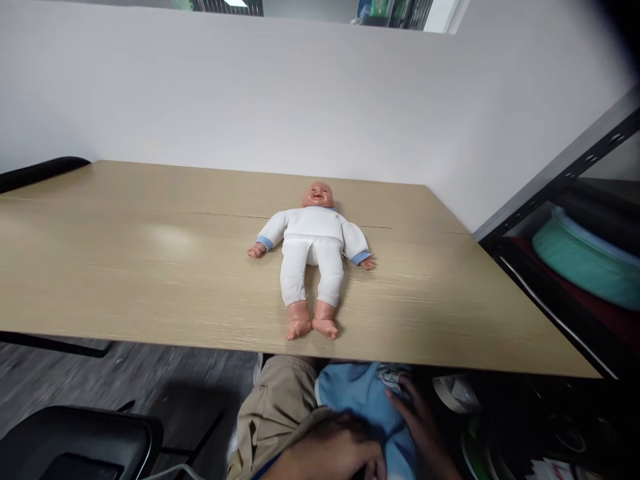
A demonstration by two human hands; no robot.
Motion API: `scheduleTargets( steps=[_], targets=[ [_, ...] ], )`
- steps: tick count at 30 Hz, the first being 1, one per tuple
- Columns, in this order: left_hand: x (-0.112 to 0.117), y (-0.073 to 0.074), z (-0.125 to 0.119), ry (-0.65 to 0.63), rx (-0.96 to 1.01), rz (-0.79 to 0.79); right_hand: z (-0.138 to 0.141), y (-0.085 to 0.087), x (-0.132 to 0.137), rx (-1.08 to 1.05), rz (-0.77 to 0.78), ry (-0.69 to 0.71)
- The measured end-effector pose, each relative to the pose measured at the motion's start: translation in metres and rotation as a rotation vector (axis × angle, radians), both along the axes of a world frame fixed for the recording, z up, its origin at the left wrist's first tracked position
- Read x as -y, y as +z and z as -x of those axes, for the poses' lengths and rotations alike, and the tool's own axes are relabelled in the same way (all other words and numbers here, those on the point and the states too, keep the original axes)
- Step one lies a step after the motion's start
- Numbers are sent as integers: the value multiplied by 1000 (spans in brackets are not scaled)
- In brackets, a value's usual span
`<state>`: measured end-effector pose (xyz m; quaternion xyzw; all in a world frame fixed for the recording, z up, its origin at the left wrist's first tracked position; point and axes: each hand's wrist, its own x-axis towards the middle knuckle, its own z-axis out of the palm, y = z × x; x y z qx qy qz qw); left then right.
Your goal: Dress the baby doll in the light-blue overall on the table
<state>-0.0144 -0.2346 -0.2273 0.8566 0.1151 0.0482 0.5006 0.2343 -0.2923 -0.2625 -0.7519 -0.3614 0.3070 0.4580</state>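
On my lap, below the table's front edge, lies a bunched light-blue cloth garment [350, 390] with a greyish gathered part at its upper right. My left hand [345, 450] rests across its lower part with the fingers curled down onto the fabric; it is partly blurred. My right hand [415, 413] grips the right side of the cloth near the gathered part, some of its fingers in shadow. A baby doll [313, 227] in a white top and trousers with blue cuffs lies face up on the wooden table [150, 280], its bare feet towards me and its arms spread. Neither hand touches it.
A white wall [275, 93] stands behind the table. At right is a dark metal shelf [555, 173] holding a teal rounded item [585, 257]. A black chair [90, 433] is at lower left. Various items lie in shadow beneath the table at lower right.
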Motion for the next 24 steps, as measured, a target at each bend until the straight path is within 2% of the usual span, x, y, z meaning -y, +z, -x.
scheduleTargets(
  steps=[2,4,5,7,8,10,12,16,19,22,24],
  targets=[
    [4,25,9,-26,57,-34,8,16,8,-52,30,84],
    [3,59,24,38,139,-67,17,43,13,-76,29,285],
    [0,78,33,119,201,-77,21,60,14,-66,11,384],
    [-9,115,50,313,348,-104,33,102,9,-31,-120,524],
    [-15,133,58,396,431,-144,39,124,3,-57,-196,666],
    [-30,162,70,525,508,-221,53,166,-14,-142,-354,804],
    [-47,183,77,571,470,-118,66,200,-32,-169,-469,879],
    [-80,212,82,509,394,195,79,245,-67,-231,-583,827],
    [-100,233,83,475,393,301,82,268,-89,-204,-657,731],
    [-115,256,83,391,353,398,84,288,-109,-74,-704,631],
    [-126,270,83,394,309,424,85,300,-121,33,-726,569]
  ],
)
